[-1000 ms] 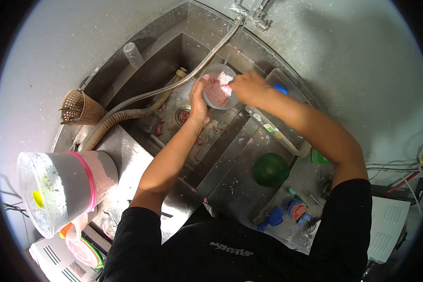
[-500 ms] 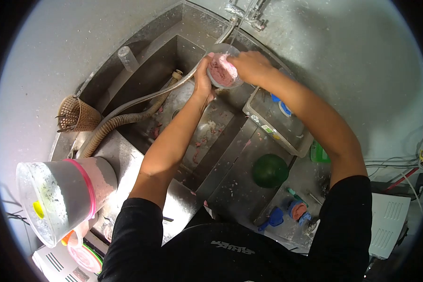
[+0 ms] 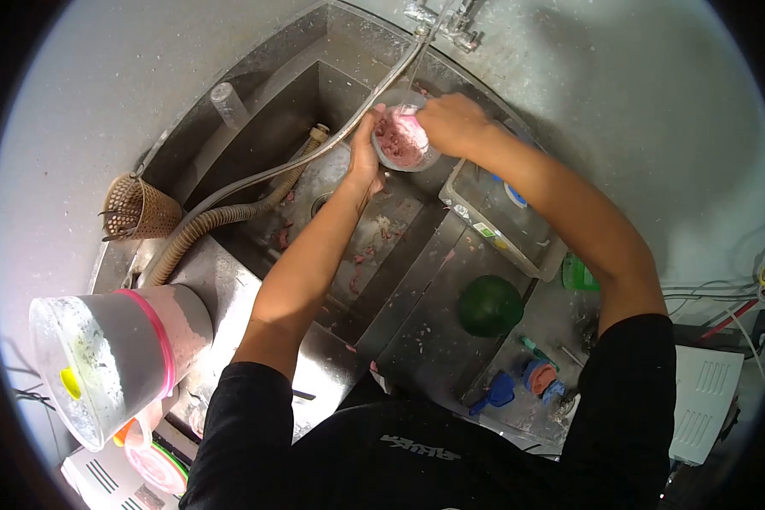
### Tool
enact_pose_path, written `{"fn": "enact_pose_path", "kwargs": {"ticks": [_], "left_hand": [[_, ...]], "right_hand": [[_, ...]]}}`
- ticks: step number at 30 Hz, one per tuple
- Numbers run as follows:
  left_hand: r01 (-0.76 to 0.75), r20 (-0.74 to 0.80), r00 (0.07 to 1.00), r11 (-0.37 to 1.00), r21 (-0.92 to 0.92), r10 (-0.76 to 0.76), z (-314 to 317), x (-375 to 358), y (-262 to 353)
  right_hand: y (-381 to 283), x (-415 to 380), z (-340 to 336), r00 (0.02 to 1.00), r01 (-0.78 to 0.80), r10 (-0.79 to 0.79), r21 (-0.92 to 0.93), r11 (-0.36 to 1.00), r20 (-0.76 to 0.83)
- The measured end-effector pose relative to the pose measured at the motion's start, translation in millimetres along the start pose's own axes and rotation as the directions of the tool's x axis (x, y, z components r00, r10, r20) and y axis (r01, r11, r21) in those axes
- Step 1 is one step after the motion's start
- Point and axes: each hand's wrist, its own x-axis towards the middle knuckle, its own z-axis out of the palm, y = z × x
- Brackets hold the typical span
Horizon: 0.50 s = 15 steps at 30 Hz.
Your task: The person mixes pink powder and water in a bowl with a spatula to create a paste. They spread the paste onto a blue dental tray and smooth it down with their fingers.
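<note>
My left hand [image 3: 364, 160] is wrapped round the left side of a translucent bowl [image 3: 412, 163] above the sink. Crumbly pink paste [image 3: 396, 146] lines the inside, with a smoother, paler pink patch toward the right. My right hand [image 3: 452, 123] is curled closed at the bowl's right rim, its fingertips reaching inside. Whatever it grips is hidden by the hand. A thin stream of water seems to come down at the bowl's far edge.
A ribbed drain hose [image 3: 221, 214] and a thinner hose cross the sink [image 3: 382, 293], which has pink scraps. On the right are a tray [image 3: 506, 242], a green bowl [image 3: 490, 306] and a blue impression tray [image 3: 539, 377]. A large tub [image 3: 115, 353] stands left.
The bowl has tipped slightly, and its paste looks more broken up. My right hand has shifted a little left over the rim. The thin hose has moved near the tap.
</note>
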Motion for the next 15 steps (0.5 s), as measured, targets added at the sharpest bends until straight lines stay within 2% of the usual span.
{"fn": "enact_pose_path", "kwargs": {"ticks": [3,7,10,13,14,15], "left_hand": [[0.012,-0.004,1.000,1.000,0.019,-0.012,5.6,-5.7,9.4],[0.050,-0.001,0.999,0.999,0.013,-0.050,1.6,-6.7,10.1],[0.059,-0.006,0.998,0.997,0.040,-0.059,-13.3,1.3,7.9],[0.095,0.008,0.995,0.994,0.049,-0.096,-20.2,5.7,-0.7],[0.116,0.014,0.993,0.992,0.049,-0.117,-20.4,3.6,-4.5],[0.123,0.024,0.992,0.991,0.043,-0.125,-17.7,-5.7,-4.7]], "right_hand": [[-14.6,-10.9,7.9,0.997,0.056,-0.055,-0.014,0.998,0.057],[-16.0,-19.4,4.2,0.988,0.050,-0.021,0.190,0.980,-0.156],[1.4,-19.3,4.0,0.992,0.121,-0.123,0.083,0.989,0.019],[-15.2,-19.1,13.0,0.965,0.261,-0.261,0.019,0.965,0.023],[-14.4,-15.8,22.3,0.942,0.328,-0.327,0.005,0.945,-0.079],[-12.9,-18.1,22.1,0.955,0.285,-0.282,0.011,0.959,-0.091]]}}
